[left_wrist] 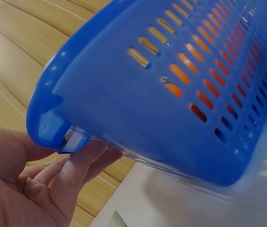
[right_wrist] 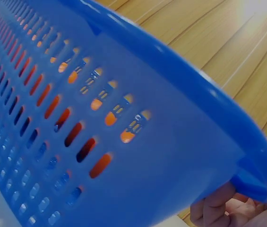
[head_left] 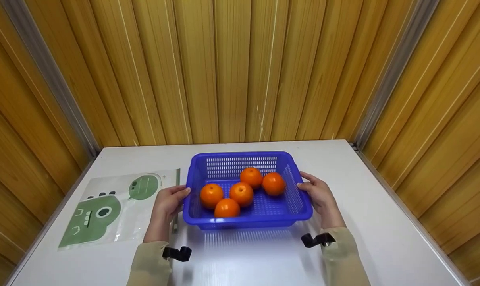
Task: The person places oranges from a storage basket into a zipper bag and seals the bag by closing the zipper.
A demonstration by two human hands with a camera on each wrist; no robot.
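Between the two hands is a blue plastic basket (head_left: 247,221) with slotted walls, its underside above the white table and a slatted shadow below it. Several shiny oranges (head_left: 241,194) lie inside, grouped at the left front and toward the back right. My left hand (head_left: 169,202) grips the left rim, thumb on top; in the left wrist view its fingers (left_wrist: 79,165) curl beneath the lip. On the opposite side my right hand (head_left: 320,195) holds the right rim with the thumb over it. The right wrist view shows curled fingers (right_wrist: 216,205) under that lip.
A clear plastic bag (head_left: 122,216) with a green cartoon dinosaur print lies flat on the table (head_left: 382,242) at the left, partly behind the left forearm. Wood-look panels (head_left: 232,71) stand behind the table and on both sides. Each sleeve cuff carries a black wrist mount (head_left: 317,240).
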